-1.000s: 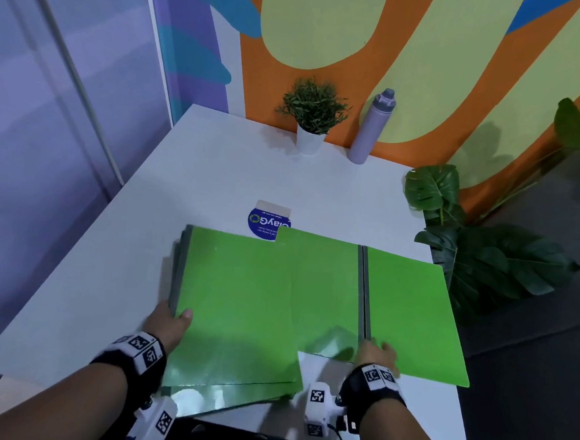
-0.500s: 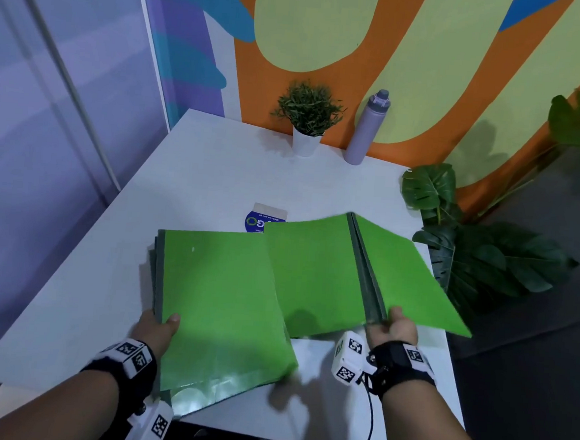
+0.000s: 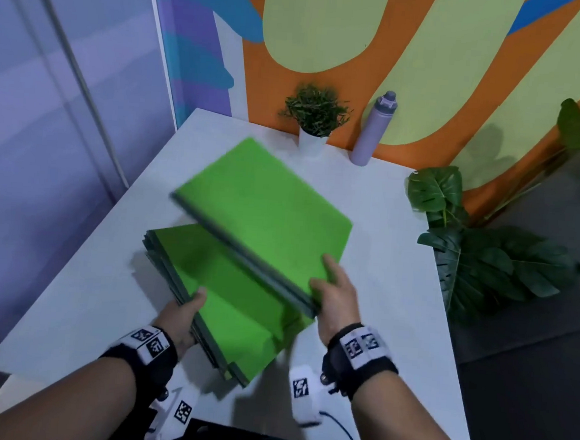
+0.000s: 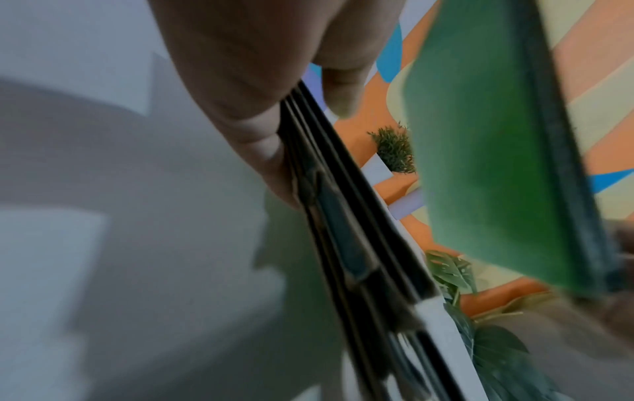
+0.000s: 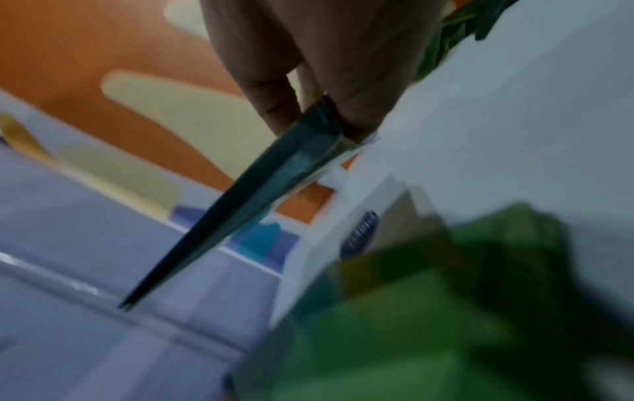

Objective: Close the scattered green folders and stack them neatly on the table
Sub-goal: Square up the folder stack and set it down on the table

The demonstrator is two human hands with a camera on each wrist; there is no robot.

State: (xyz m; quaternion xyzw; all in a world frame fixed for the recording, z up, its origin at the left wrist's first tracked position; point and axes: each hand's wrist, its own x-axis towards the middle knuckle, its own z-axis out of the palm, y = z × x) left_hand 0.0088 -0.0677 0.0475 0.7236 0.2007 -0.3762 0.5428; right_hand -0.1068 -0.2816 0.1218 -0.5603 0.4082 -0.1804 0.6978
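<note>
A stack of closed green folders (image 3: 219,283) with dark grey spines lies on the white table (image 3: 392,261), turned diagonally. My left hand (image 3: 186,310) grips its near-left edge, thumb on top; the left wrist view shows fingers pinching the dark spines (image 4: 329,195). My right hand (image 3: 335,288) holds another green folder (image 3: 265,211), closed, by the near end of its spine, tilted in the air above the stack. In the right wrist view its dark spine (image 5: 261,195) runs away from my fingers.
A small potted plant (image 3: 314,118) and a purple bottle (image 3: 374,129) stand at the table's far edge by the painted wall. Large leafy plants (image 3: 478,253) sit on the floor to the right. A glass partition runs along the left.
The open folder has been folded shut and lifted by my right hand, swinging left over the stack. The stack has turned diagonally under my left hand. The blue sticker is now covered.
</note>
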